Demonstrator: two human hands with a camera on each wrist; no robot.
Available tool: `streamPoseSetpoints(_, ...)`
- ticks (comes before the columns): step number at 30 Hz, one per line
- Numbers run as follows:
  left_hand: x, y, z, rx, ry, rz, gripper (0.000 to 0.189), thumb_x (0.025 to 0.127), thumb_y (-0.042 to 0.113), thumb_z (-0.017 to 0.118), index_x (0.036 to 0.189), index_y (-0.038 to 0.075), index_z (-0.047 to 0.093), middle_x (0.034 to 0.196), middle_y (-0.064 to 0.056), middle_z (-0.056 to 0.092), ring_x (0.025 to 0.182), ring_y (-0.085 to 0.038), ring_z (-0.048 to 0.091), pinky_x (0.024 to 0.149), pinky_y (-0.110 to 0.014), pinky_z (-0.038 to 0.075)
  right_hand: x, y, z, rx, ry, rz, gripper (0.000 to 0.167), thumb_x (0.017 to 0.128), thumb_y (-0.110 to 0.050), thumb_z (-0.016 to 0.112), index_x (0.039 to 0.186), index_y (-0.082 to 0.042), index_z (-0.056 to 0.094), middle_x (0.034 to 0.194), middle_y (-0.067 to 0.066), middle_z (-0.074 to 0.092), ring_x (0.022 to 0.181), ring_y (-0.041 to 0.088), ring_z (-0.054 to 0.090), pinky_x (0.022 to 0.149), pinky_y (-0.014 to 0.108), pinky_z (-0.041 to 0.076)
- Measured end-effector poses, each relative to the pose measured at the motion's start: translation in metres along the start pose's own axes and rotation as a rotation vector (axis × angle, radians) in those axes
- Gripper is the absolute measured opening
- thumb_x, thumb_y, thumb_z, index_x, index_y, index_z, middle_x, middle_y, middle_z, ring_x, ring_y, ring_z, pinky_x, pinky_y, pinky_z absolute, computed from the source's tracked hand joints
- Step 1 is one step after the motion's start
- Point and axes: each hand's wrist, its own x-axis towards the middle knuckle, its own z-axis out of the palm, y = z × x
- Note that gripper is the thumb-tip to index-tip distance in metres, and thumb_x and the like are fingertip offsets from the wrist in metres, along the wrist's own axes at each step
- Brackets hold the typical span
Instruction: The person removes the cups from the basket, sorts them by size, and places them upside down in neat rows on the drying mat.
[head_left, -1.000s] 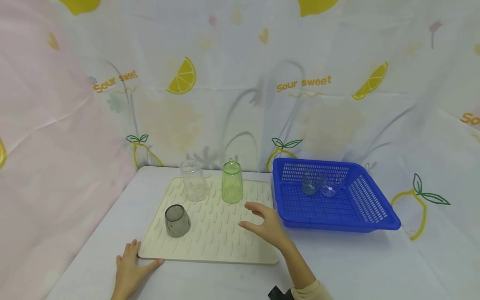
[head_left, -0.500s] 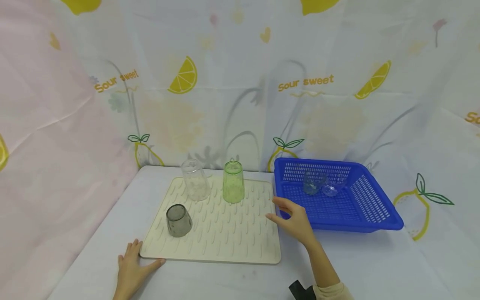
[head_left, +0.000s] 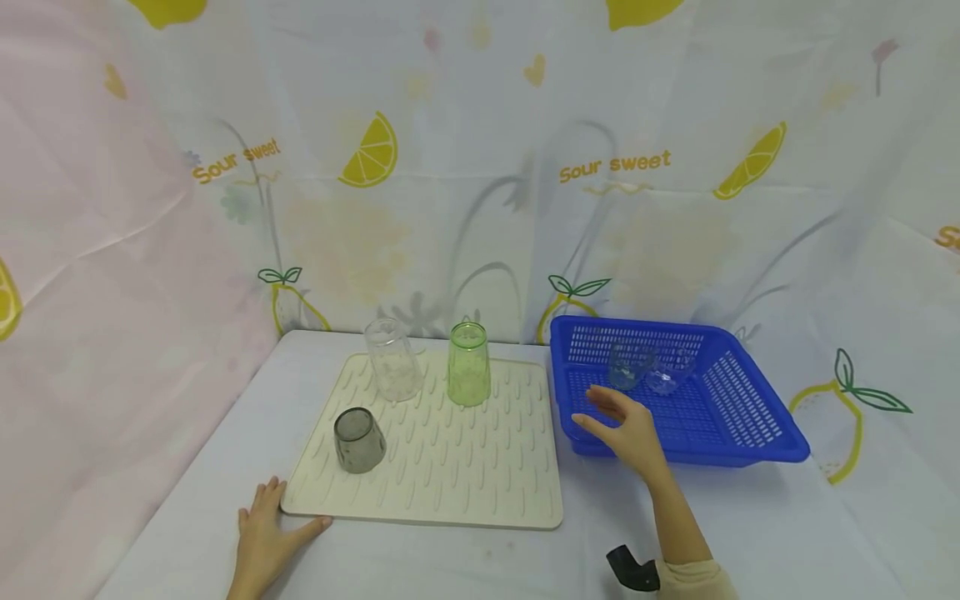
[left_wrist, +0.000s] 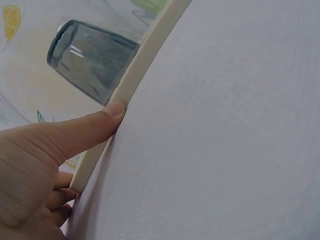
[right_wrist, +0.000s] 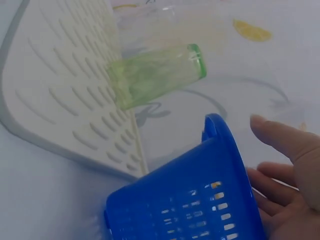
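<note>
Toward 2 o'clock on the table (head_left: 420, 571), two small clear glasses, one on the left (head_left: 624, 375) and one on the right (head_left: 663, 380), sit in the blue basket (head_left: 697, 457), with the right hand (head_left: 630, 429) over its 7 o'clock corner, thumb and fingers spread around nothing. The left hand (head_left: 262, 537) is spread too, its thumb and fingers straddling the 7 o'clock corner of the cream mat (head_left: 442, 492). The likeliest trouble is a knock between the two clear glasses, since they sit so close that lifting one could roll or chip the other; their faint outlines also invite a misjudged grip, and a low wrist could catch the rim. A shove on the mat could rock the grey glass (head_left: 359, 442), the green glass (head_left: 469, 367) or the tall clear glass (head_left: 393, 362). The right-hand clear glass leans, its long axis running roughly from 7 to 1 o'clock; its neighbour looks nearer upright, though which end is the mouth cannot be told for either. The basket's long side runs from 9 to 3 o'clock.
</note>
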Motion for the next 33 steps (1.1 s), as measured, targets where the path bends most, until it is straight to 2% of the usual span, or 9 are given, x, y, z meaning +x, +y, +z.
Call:
streamPoseSetpoints(11,0.000,-0.001,0.001,-0.003,-0.003,-0.021,0.096,0.070,0.032,0.081,0.132,-0.021,0.030,0.139,-0.046,0.018,0.132,-0.059,0.007,0.105,-0.071,-0.007,0.012,0.019,-0.033,-0.073,-0.019,0.025,0.059,0.084,-0.021,0.072,0.130,0.008,0.049,0.123,0.027,0.058,0.114,0.042,0.055,0.095,0.051,0.047)
streamPoseSetpoints(19,0.000,-0.002,0.001,-0.009,0.015,0.000,0.096,0.070,0.032,0.081,0.131,-0.022,0.031,0.138,-0.047,0.019,0.131,-0.060,0.008,0.105,-0.071,-0.008,0.026,0.032,-0.051,-0.114,0.000,0.030,0.058,0.087,-0.022,0.069,0.131,0.009,0.046,0.124,0.030,0.056,0.113,0.043,0.055,0.095,0.051,0.047)
streamPoseSetpoints(27,0.000,-0.003,0.002,-0.014,0.026,0.008,0.095,0.070,0.033,0.081,0.130,-0.022,0.032,0.137,-0.048,0.019,0.131,-0.060,0.008,0.105,-0.071,-0.009,0.041,0.031,-0.065,-0.129,0.017,0.041,0.060,0.088,-0.021,0.067,0.132,0.011,0.044,0.125,0.032,0.053,0.114,0.045,0.053,0.097,0.052,0.046)
streamPoseSetpoints(33,-0.001,-0.003,0.003,-0.020,0.032,0.011,0.095,0.069,0.032,0.081,0.130,-0.022,0.032,0.137,-0.048,0.020,0.131,-0.061,0.009,0.105,-0.071,-0.008,0.052,0.025,-0.072,-0.172,-0.015,0.085,0.066,0.089,-0.024,0.067,0.136,0.012,0.038,0.133,0.034,0.045,0.121,0.047,0.046,0.100,0.054,0.042)
